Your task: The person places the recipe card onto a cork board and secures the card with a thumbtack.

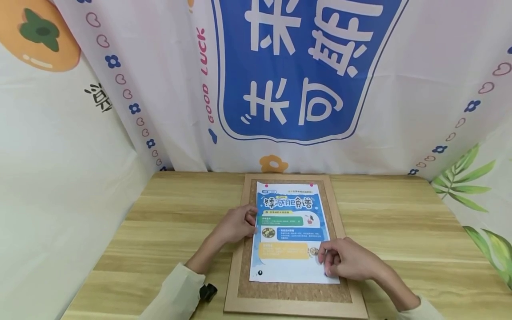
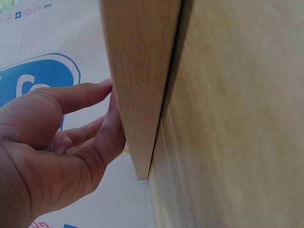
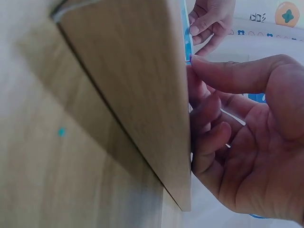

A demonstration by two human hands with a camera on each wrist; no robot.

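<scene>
A printed paper sheet (image 1: pixel 294 266) in blue, green and yellow lies on a wood-framed cork board (image 1: pixel 296 291). Pink pins (image 1: pixel 311 185) sit at its top corners, and a small dark pin (image 1: pixel 260 272) is near its lower left corner. My left hand (image 1: pixel 238 223) rests its loosely bent fingertips against the sheet's left edge; in the left wrist view the wooden frame (image 2: pixel 142 71) hides part of the tips. At the lower right corner, my right hand (image 1: pixel 350 260) pinches a small dark pushpin between thumb and forefinger, mostly covered by the fingers.
The board lies on a wood-grain table (image 1: pixel 400 222). Behind it hangs a white printed curtain (image 1: pixel 180 111) with a blue sign pattern. A black strap piece (image 1: pixel 208 292) shows at the left sleeve (image 1: pixel 176 291).
</scene>
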